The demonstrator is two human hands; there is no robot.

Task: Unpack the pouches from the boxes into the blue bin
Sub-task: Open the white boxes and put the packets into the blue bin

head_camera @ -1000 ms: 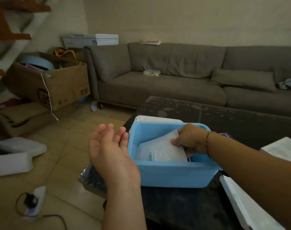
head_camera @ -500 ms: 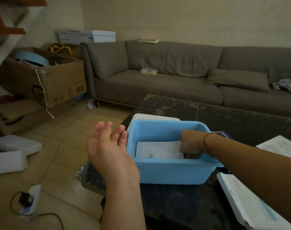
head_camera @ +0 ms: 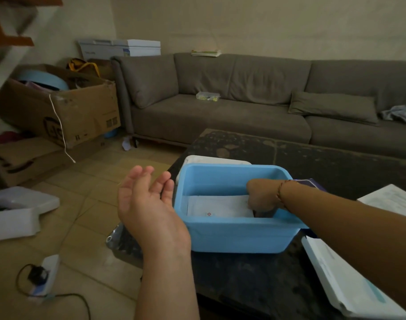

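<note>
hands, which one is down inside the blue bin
The right hand, reaching into the blue bin onto the white pouch. The left hand hovers outside, palm up.

The bin [head_camera: 234,236] stands on the desk [head_camera: 255,278] with a pouch [head_camera: 218,206] lying flat in it. The right hand [head_camera: 261,196] reaches into the bin; the left hand [head_camera: 148,204] is just left of it. A sofa [head_camera: 220,112] lies behind the desk.

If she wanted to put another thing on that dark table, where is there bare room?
Bare room: the table stretch between the blue bin and the sofa, and the near strip below the bin. Crowded: the right side, with white boxes by the right hand. Inside the bin a pouch covers most of the floor.
</note>
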